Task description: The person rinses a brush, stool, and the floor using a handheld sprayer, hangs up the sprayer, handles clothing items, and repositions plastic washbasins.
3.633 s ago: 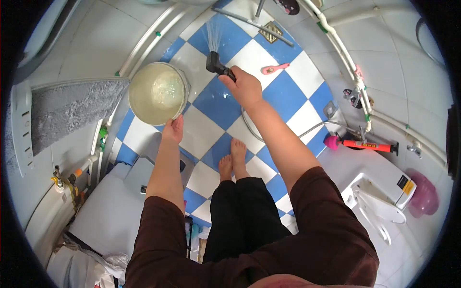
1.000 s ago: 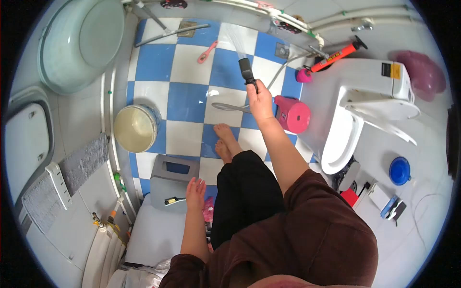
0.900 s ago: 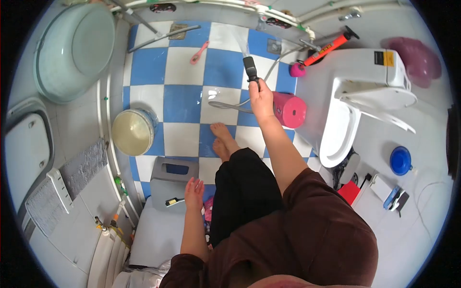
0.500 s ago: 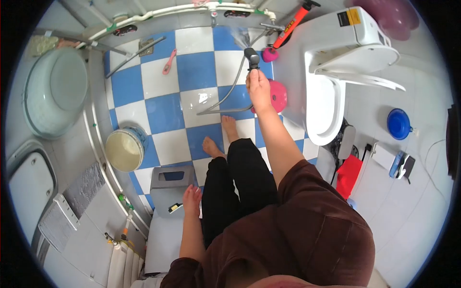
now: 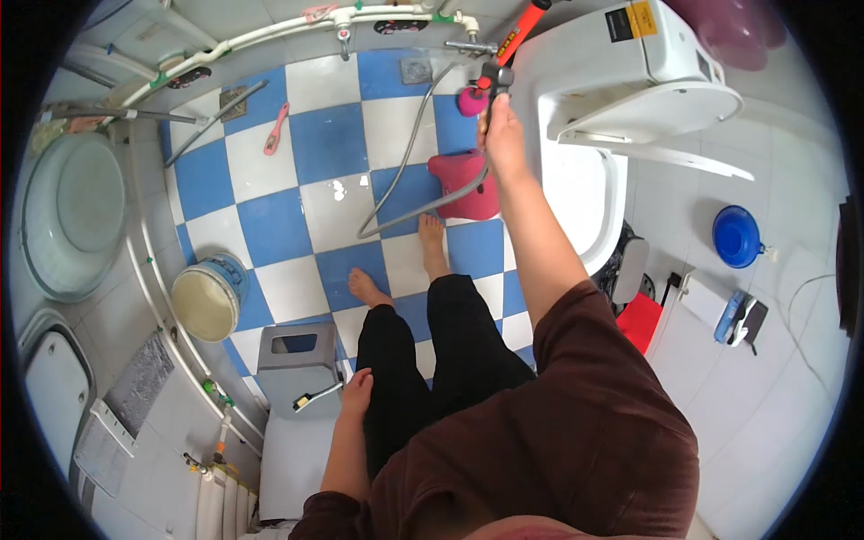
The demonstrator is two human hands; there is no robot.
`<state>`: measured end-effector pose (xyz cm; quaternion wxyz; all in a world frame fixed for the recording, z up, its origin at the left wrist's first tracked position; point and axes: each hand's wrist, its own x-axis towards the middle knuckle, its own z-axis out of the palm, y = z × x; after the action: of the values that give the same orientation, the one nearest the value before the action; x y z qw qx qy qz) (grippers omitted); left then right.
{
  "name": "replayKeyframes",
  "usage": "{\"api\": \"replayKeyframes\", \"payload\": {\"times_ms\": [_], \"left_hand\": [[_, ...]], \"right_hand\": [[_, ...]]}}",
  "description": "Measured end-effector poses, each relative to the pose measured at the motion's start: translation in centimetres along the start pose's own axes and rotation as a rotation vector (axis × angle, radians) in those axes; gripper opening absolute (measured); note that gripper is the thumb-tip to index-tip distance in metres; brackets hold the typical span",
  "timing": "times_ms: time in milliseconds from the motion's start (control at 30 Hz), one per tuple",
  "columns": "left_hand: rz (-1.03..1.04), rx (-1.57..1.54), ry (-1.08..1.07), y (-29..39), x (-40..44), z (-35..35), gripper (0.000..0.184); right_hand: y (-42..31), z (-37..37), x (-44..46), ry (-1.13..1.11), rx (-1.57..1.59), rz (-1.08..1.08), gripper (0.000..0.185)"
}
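Observation:
My right hand (image 5: 504, 139) is wrapped round the handle of a dark shower head (image 5: 493, 79), held out beside the toilet. From its handle a grey hose (image 5: 409, 144) loops down over the blue-and-white tiled floor. A pink plastic object (image 5: 466, 187) lies beneath my right wrist, partly covered by the hose. Low beside my left thigh hangs my left hand (image 5: 357, 393), its fingers loosely curled with nothing visible in them. Just left of it, a small brush (image 5: 315, 396) rests by the grey box (image 5: 297, 349).
The white toilet (image 5: 598, 193) stands on the right with its lid up. An orange-red pump (image 5: 517, 36) leans behind the shower head, near a pink round thing (image 5: 472, 102). A pink brush (image 5: 276, 130) lies on the wet floor. A bucket (image 5: 210, 297) stands left.
My right hand has moved the shower head rightward and up toward the orange pump. Water spray seen earlier no longer shows. My left hand's fingers have curled in. The view has shifted.

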<state>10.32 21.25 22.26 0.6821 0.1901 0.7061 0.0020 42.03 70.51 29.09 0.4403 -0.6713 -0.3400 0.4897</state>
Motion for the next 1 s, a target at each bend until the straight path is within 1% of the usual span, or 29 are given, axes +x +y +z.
{"api": "replayKeyframes", "payload": {"times_ms": [67,167,200,300,333,433,467,567,600,767,867,900,967,1000], "left_hand": [[-0.019,0.065,-0.027,1.0,0.5,1.2,0.034],[0.106,0.159,-0.022,7.9,-2.2,2.3,0.036],[0.052,0.139,-0.041,9.2,-2.3,2.9,0.038],[0.117,0.121,-0.021,7.6,0.0,5.3,0.038],[0.101,0.123,-0.021,9.1,0.0,5.7,0.034],[0.090,-0.003,-0.016,10.2,1.0,7.8,0.033],[0.126,-0.019,0.008,10.5,1.3,8.5,0.032],[0.166,-0.076,0.020,13.1,1.3,9.8,0.032],[0.120,-0.059,-0.012,13.9,1.4,10.1,0.032],[0.118,-0.142,-0.029,13.9,2.6,12.1,0.031],[0.085,-0.130,-0.024,14.8,2.5,12.6,0.030],[0.074,-0.118,-0.021,15.0,2.6,12.8,0.030],[0.120,-0.110,0.023,14.2,3.2,13.5,0.030],[0.129,-0.104,0.036,15.0,2.9,13.4,0.030]], "right_hand": [[-1.4,-0.9,2.9,0.054,-0.050,-0.058,0.046],[-1.6,-3.2,8.7,0.128,-0.208,-0.158,0.047],[-1.4,-4.0,10.8,0.150,-0.274,-0.195,0.047],[-1.4,-6.0,16.5,0.191,-0.378,-0.202,0.047],[-1.4,-6.5,17.5,0.177,-0.377,-0.167,0.048],[-2.7,-6.9,19.3,0.146,-0.380,-0.064,0.048],[-3.2,-7.1,19.5,0.125,-0.416,-0.022,0.049],[-3.5,-7.3,20.8,0.124,-0.477,0.020,0.050],[-3.4,-7.5,21.3,0.117,-0.483,0.030,0.051],[-3.1,-7.5,22.9,0.070,-0.464,0.075,0.053],[-2.1,-7.6,24.9,0.127,-0.658,0.003,0.064],[-2.0,-7.5,25.0,0.147,-0.807,-0.091,0.064],[-1.4,-7.1,24.9,0.190,-1.101,-0.285,0.064],[-1.3,-6.6,24.2,0.175,-1.048,-0.247,0.064]]}}
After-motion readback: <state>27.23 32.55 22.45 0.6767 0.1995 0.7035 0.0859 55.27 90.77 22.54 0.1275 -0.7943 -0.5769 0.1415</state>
